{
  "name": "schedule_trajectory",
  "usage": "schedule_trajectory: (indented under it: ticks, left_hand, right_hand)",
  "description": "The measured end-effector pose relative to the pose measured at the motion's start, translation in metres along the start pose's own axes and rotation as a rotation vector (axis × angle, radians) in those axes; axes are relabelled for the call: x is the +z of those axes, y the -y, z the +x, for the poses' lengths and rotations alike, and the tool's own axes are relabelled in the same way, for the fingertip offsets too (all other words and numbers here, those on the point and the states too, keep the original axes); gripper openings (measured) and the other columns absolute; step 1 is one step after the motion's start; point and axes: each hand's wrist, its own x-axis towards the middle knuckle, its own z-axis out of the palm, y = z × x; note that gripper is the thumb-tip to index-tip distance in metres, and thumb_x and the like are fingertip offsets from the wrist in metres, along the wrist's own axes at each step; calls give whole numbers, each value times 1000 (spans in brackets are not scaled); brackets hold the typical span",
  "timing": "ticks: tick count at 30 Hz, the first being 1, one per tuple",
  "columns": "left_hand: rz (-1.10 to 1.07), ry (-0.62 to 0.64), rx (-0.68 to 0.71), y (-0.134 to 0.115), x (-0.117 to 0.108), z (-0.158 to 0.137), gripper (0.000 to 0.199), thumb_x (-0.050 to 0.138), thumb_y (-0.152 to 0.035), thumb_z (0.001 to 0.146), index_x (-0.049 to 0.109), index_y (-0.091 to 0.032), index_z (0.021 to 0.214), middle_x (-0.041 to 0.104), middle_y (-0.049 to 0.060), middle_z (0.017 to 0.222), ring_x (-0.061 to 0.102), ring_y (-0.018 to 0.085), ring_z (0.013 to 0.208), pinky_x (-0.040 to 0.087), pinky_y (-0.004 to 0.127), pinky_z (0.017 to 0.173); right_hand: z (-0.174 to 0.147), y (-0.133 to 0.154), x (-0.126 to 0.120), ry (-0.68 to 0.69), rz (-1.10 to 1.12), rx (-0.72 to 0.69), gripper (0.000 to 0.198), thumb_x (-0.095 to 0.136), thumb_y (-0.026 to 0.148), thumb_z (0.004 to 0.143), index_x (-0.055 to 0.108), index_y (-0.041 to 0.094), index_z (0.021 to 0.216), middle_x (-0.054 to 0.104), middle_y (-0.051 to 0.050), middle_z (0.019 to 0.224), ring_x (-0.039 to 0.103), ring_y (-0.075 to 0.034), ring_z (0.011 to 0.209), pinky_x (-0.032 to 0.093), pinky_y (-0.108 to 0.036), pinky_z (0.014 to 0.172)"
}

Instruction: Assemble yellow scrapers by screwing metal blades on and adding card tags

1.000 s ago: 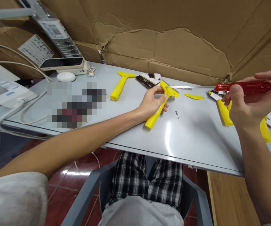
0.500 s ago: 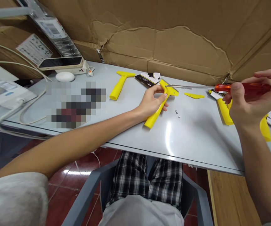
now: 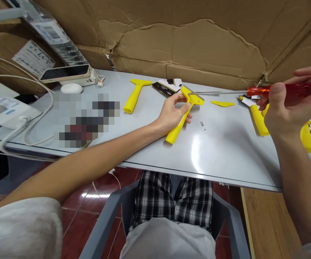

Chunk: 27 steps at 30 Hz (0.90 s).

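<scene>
Nearest: glossy pale tabletop (image 3: 225,154), on the near side of the yellow T-shaped scraper handle (image 3: 180,122), which is the landmark. Its round butt points towards the person, head away; can't tell if the butt touches the tabletop. Left hand (image 3: 173,111) grips the handle at its neck, thumb on top, fingers wrapped under. Probably light, stiff moulded plastic, a bit slick; unlikely to break, but likely to twist under tool pressure. Best hold: the neck, close behind the head, as here. Small metal fasteners (image 3: 202,123) lie just right of the handle; too tiny to identify, easily lost. Right hand (image 3: 293,100), well to its right, has fingers curled round the red-handled screwdriver (image 3: 255,91), shaft running to the handle's head; tip contact unclear. Screwdriver looks rigid; hold by the thick grip. Yellow tapered plate (image 3: 222,104) lies right of the head, thin-looking, pinch by the edges. Second yellow scraper handle (image 3: 134,97) sits left, apart. Farthest: printed packaging card (image 3: 168,86) just behind-left of the head, then cardboard (image 3: 198,46) beyond.
</scene>
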Motion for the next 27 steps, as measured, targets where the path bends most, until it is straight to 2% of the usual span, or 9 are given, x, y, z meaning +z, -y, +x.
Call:
schedule_trajectory:
  ticks: [3, 5, 7, 10, 13, 18, 20, 24, 27]
  left_hand:
    - [10, 5, 15, 2, 0, 0, 17, 65, -17, 98, 63, -17, 115, 65, 14, 142, 69, 8, 70, 60, 25, 57]
    - [3, 5, 21, 2, -1, 0, 16, 66, -17, 98, 63, -16, 114, 65, 15, 141, 69, 8, 69, 60, 26, 58]
    - [-7, 3, 19, 3, -1, 0, 15, 66, -16, 97, 63, -16, 112, 65, 15, 140, 68, 8, 67, 60, 27, 57]
    - [-9, 2, 18, 2, -1, 1, 16, 69, -18, 96, 63, -16, 110, 66, 15, 139, 68, 7, 66, 60, 26, 56]
    - [-11, 7, 18, 2, -1, 0, 18, 72, -20, 95, 63, -16, 111, 67, 15, 138, 68, 8, 66, 60, 26, 55]
    - [-32, 12, 28, 2, -1, 0, 13, 68, -16, 96, 62, -16, 108, 66, 15, 139, 68, 7, 62, 60, 28, 54]
    - [-43, 11, 29, 2, -1, 1, 12, 67, -15, 96, 62, -15, 107, 66, 15, 139, 67, 7, 60, 60, 29, 53]
    - [-54, 2, 24, 5, -2, 2, 13, 68, -15, 96, 63, -15, 108, 66, 15, 139, 68, 8, 62, 61, 29, 53]
    - [-45, -2, 21, 6, -2, 3, 15, 70, -18, 96, 63, -16, 109, 67, 15, 138, 68, 8, 63, 61, 28, 54]
  right_hand:
    - [-1, 4, 0, 46, 164, -192, 51, 66, 56, 87, 59, 14, 115, 52, -5, 114, 60, -3, 80, 49, -23, 71]
    - [-2, 6, 0, 89, 182, -146, 50, 68, 51, 85, 58, 17, 120, 52, -5, 121, 62, -6, 86, 54, -27, 77]
    - [-3, 5, 0, 98, 151, -134, 51, 69, 52, 84, 55, 19, 120, 51, -5, 123, 62, -5, 84, 55, -27, 73]
    - [-3, 1, -1, 69, 96, -187, 47, 70, 50, 84, 56, 18, 116, 50, -3, 116, 57, -1, 74, 47, -21, 64]
    - [-2, 3, -1, 56, 120, -204, 42, 73, 41, 83, 63, 16, 116, 51, -2, 112, 52, 3, 73, 40, -16, 65]
    - [-3, 11, 1, 72, 249, -187, 52, 73, 49, 80, 61, 22, 124, 51, -3, 120, 63, -3, 89, 54, -22, 76]
    - [-5, 10, 2, 85, 211, -152, 53, 71, 54, 83, 57, 22, 122, 51, -3, 122, 63, -3, 85, 56, -21, 70]
    - [-7, 5, -3, 146, 66, -102, 46, 67, 52, 90, 55, 14, 111, 52, -3, 111, 58, 2, 66, 46, -14, 52]
    - [-8, 2, -5, 167, 11, -90, 46, 66, 52, 90, 56, 11, 106, 53, -2, 103, 58, 2, 64, 40, -11, 50]
